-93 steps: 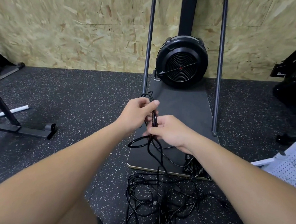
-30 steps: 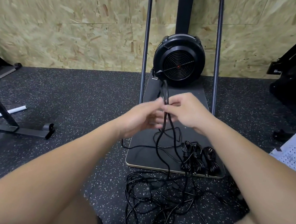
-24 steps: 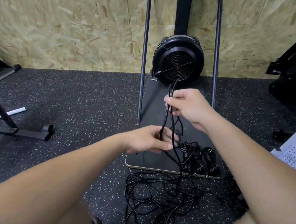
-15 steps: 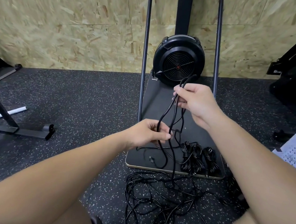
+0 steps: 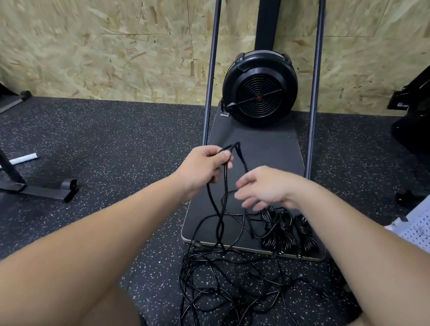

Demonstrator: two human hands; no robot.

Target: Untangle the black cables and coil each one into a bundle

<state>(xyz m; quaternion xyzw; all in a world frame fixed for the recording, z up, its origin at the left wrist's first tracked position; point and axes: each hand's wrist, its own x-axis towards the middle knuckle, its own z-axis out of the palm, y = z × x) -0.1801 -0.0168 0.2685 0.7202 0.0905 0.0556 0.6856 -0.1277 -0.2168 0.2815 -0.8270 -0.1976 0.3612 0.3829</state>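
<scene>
Coiling is under way: a folded loop of black cable [image 5: 224, 179] is gripped by the left hand [image 5: 203, 165] above the platform [image 5: 260, 151], its slack trailing into the floor tangle [image 5: 227, 291]. The right hand [image 5: 264, 189], fingers spread, holds nothing; the hanging strand should be caught next.

Even, diffuse indoor light, moderately bright; its source lies outside the view. Shadows are soft and faint, the clearest being a dim patch under the stand [image 5: 24, 188] at left. A dull sheen marks the fan housing [image 5: 260, 88]; no harsh glare. Wide-angle distortion bows the uprights [image 5: 315, 80] and curves the wall [image 5: 90, 30] toward the corners. Motion blur smears the wall's upper left and softens the right hand [image 5: 264, 188]; the left hand [image 5: 203, 165] is sharper. The black cables [image 5: 222, 283] merge with the dark speckled floor [image 5: 105, 138].
</scene>
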